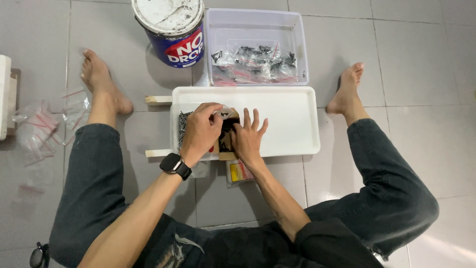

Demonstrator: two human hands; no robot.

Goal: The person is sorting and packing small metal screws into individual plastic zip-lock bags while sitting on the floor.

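I sit on a tiled floor with a white tray [292,116] between my legs. My left hand [201,131], with a black watch on its wrist, pinches a small clear plastic bag [225,112] over the tray's left end. Beside it, my right hand [248,136] rests with fingers spread on a brown cardboard box [228,155] of dark screws. A pile of loose dark screws [182,124] lies in a clear container at the tray's left edge, just left of my left hand.
A clear plastic bin [297,30] behind the tray holds several small bags of screws. A blue paint can [173,30] stands to its left. Empty little bags [42,124] lie on the floor at left. Two wooden sticks [157,100] poke out under the tray.
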